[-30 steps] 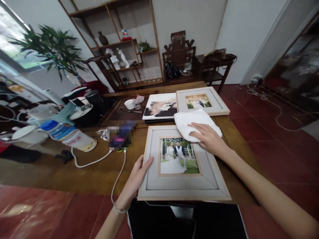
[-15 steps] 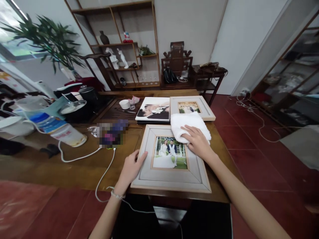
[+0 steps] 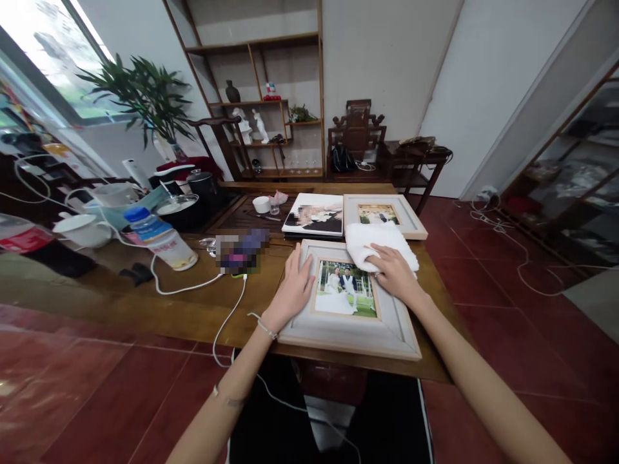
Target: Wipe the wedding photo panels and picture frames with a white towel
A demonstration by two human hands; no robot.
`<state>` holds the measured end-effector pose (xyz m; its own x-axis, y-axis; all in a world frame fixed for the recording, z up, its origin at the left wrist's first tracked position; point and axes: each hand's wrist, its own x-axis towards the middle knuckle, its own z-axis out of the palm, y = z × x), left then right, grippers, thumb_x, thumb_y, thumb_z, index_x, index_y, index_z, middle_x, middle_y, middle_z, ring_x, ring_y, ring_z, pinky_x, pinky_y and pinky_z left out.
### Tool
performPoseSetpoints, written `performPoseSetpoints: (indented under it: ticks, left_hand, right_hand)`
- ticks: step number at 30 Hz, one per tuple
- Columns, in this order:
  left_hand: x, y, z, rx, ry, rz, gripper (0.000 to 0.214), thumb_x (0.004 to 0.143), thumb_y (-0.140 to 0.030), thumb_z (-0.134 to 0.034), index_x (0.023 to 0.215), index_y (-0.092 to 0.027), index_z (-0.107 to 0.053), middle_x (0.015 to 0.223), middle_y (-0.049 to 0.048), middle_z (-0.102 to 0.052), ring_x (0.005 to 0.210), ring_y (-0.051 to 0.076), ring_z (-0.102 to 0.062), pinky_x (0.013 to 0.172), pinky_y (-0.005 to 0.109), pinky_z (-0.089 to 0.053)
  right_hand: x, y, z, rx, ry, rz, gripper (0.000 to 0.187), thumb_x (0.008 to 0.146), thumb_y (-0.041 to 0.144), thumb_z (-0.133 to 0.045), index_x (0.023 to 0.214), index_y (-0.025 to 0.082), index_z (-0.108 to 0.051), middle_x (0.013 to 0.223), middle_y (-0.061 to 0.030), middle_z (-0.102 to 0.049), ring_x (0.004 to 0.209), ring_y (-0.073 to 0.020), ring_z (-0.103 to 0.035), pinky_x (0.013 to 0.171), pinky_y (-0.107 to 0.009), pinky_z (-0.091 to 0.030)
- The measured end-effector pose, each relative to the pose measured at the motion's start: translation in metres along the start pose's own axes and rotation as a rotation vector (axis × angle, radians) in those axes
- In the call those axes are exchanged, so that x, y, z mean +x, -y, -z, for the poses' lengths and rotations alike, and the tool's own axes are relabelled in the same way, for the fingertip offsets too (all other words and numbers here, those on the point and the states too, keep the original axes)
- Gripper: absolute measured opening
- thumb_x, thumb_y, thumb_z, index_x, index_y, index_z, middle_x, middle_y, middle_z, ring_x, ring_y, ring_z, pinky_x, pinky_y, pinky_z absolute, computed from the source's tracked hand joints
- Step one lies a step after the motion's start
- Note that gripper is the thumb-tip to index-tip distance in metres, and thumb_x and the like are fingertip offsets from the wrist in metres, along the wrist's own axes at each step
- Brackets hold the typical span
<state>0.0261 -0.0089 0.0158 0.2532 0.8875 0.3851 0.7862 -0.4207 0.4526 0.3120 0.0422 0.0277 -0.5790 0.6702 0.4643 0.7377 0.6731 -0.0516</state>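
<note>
A picture frame [image 3: 338,340] with a wide pale border and a wedding photo lies flat near the table's front edge. My left hand [image 3: 293,290] rests on its left border, fingers stretched forward and a little apart. At the frame's upper right corner, my right hand [image 3: 394,274] holds a folded white towel [image 3: 367,238], fingers over its near side and thumb hidden. The towel overlaps the lower part of a second picture frame [image 3: 416,222] behind. Beside that frame lies a white photo panel [image 3: 312,206] on top of something dark.
On the wooden table [image 3: 251,303], a phone-like blurred object [image 3: 244,254] has white cables attached. A plastic bottle [image 3: 167,241], cola bottle [image 3: 43,248], white cup [image 3: 262,205] and black pot [image 3: 200,183] stand left. A shelf unit and dark chair [image 3: 358,135] are behind.
My left hand has slid forward along the frame's left border and flattened onto it. My right hand stays on the towel near the upper right corner. The camera view has shifted left and up.
</note>
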Motion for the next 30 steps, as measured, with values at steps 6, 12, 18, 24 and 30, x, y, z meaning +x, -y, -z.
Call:
performPoseSetpoints:
  ticks: [6,12,18,24,30]
  left_hand:
    - [-0.004,0.011,-0.011,-0.08,0.012,-0.068,0.041,0.098,-0.026,-0.042,0.138,-0.016,-0.046,0.15,0.015,-0.04,0.145,0.026,-0.026,0.118,0.049,-0.027]
    - [-0.007,0.019,-0.016,-0.145,-0.044,-0.01,0.042,0.098,-0.022,-0.037,0.137,-0.011,-0.048,0.147,0.0178,-0.044,0.143,0.025,-0.032,0.119,0.048,-0.027]
    - [-0.007,0.02,-0.019,-0.164,-0.064,0.01,0.042,0.098,-0.019,-0.033,0.136,-0.01,-0.048,0.146,0.0176,-0.044,0.142,0.024,-0.035,0.119,0.047,-0.028]
    - [-0.007,0.019,-0.016,-0.178,-0.042,-0.01,0.042,0.097,-0.018,-0.035,0.136,-0.012,-0.048,0.145,0.016,-0.047,0.143,0.024,-0.033,0.119,0.047,-0.028]
    - [-0.007,0.019,-0.011,-0.213,-0.026,-0.054,0.042,0.097,-0.015,-0.034,0.137,-0.015,-0.048,0.145,0.0143,-0.048,0.144,0.023,-0.031,0.118,0.049,-0.03]
  right_hand:
    - [0.002,0.001,0.004,-0.02,0.0,-0.045,0.052,0.067,0.002,-0.048,0.114,0.017,-0.065,0.128,-0.0149,-0.063,0.131,-0.0284,-0.047,0.104,-0.048,-0.037]
    - [0.005,0.011,0.01,-0.039,0.073,-0.084,0.05,0.067,0.001,-0.046,0.111,0.017,-0.065,0.122,-0.015,-0.066,0.127,-0.0275,-0.05,0.104,-0.046,-0.036]
    - [-0.029,0.086,0.053,-0.07,0.224,-0.069,0.041,0.065,0.0,-0.043,0.095,0.017,-0.067,0.095,-0.0127,-0.071,0.082,-0.0251,-0.065,0.074,-0.038,-0.048]
    - [-0.051,0.13,0.076,0.03,0.352,-0.043,0.048,0.062,0.003,-0.045,0.102,0.024,-0.063,0.1,-0.0069,-0.069,0.092,-0.0252,-0.062,0.077,-0.036,-0.048]
    - [0.005,0.054,0.036,-0.15,0.119,-0.179,0.05,0.074,0.006,-0.046,0.121,0.015,-0.059,0.116,-0.0191,-0.064,0.112,-0.0346,-0.054,0.09,-0.048,-0.044]
